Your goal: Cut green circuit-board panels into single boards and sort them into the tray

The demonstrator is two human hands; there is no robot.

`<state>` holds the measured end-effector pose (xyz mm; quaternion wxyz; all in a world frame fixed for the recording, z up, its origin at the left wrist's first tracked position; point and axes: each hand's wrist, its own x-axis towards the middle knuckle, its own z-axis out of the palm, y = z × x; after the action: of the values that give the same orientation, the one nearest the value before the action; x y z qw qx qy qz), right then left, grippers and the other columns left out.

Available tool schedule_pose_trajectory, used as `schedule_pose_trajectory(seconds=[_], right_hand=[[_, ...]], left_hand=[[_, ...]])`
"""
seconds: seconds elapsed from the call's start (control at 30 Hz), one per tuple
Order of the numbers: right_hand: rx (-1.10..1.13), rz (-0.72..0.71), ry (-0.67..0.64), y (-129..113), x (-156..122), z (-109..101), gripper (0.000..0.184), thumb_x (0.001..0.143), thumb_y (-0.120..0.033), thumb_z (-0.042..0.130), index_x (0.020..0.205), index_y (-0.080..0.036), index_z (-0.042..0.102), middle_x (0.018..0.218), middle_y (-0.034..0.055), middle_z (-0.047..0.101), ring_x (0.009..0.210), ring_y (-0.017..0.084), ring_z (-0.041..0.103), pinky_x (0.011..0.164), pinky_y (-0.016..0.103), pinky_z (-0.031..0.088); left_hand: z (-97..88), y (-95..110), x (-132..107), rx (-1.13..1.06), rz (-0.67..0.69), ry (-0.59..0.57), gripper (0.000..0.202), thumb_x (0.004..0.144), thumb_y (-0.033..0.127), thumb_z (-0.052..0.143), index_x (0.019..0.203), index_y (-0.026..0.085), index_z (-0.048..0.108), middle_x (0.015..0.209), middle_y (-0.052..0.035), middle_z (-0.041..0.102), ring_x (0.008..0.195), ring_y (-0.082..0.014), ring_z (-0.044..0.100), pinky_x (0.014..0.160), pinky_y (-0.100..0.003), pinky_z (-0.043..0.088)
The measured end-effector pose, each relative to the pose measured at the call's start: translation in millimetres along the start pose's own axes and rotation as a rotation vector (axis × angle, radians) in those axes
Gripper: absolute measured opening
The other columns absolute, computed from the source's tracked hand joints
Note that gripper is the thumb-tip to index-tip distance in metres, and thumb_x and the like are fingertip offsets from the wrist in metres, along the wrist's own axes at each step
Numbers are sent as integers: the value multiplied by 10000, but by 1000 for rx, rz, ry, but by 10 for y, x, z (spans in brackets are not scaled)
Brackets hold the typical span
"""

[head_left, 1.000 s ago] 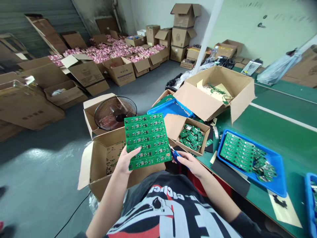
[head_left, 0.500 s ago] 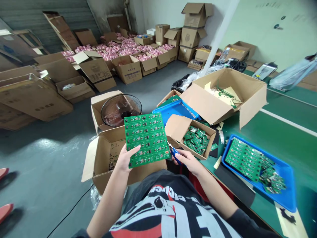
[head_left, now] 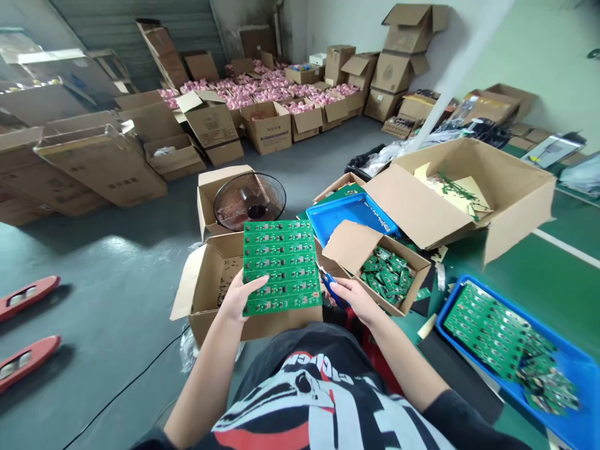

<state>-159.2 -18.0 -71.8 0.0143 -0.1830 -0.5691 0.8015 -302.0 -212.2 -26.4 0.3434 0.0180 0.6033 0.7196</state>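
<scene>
My left hand (head_left: 241, 295) grips a green circuit board panel (head_left: 281, 265) by its lower left edge, thumb on top. The panel is made of several strips with small parts and is held tilted towards me. On its right side, my right hand (head_left: 351, 295) is closed round blue-handled cutting pliers (head_left: 332, 284). The jaws of the pliers lie at the panel's right edge; whether they bite on it I cannot tell. Below the panel stands an open cardboard box (head_left: 206, 281) with small dark scraps inside.
A fan (head_left: 249, 201) lies in a box beyond the panel. To the right are a small carton of cut boards (head_left: 389, 275), an empty-looking blue tray (head_left: 351, 215), a blue tray holding panels (head_left: 579, 369) and a large carton (head_left: 510, 181). Red pallet-truck forks (head_left: 32, 362) lie left.
My view has swung left, so the surroundings sit further right and the red forks show more. The panel has turned slightly and looks more level. Both hands keep their holds.
</scene>
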Motion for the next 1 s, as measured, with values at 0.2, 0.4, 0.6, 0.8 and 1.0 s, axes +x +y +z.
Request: schedule_pose_trajectory(seconds=[0.2,0.4,0.6,0.8,1.0], right_hand=[[-84,-38,-26,73,168,58,342,685,-473,578,722,-133,586,579,-18,497,475,73,418,488,232,328],[-211,-11,15,202,415,76,388,671,-496,564,758,-121,613,561,-22,476,463,72,387,464,223,306],[-463,-49,6,278,602,117,380,703,-476,521,806,-138,658,549,-10,511,483,102,415,492,237,328],[-620,-106,-5,306,710,210,352,745,-428,482,882,-165,670,627,17,593,616,167,521,596,272,382],[-723,-128,32,275,699,257,360,754,-429,472,892,-164,672,720,48,639,705,209,561,643,299,389]], left_hand=[[-86,8,-20,69,47,55,496,557,263,733,1011,179,549,942,-75,681,830,-269,642,694,-393,534],[-132,-11,8,121,65,138,494,558,261,739,1006,179,548,952,-68,675,857,-253,634,718,-384,525],[-190,-51,21,195,105,266,497,511,291,756,950,151,569,877,-70,678,794,-240,639,697,-363,512],[-216,-21,7,290,151,358,453,501,299,752,895,146,590,837,-57,678,771,-233,632,688,-335,497],[-185,-14,-9,329,181,365,447,521,300,741,916,154,591,893,-66,677,804,-237,629,684,-324,497]])
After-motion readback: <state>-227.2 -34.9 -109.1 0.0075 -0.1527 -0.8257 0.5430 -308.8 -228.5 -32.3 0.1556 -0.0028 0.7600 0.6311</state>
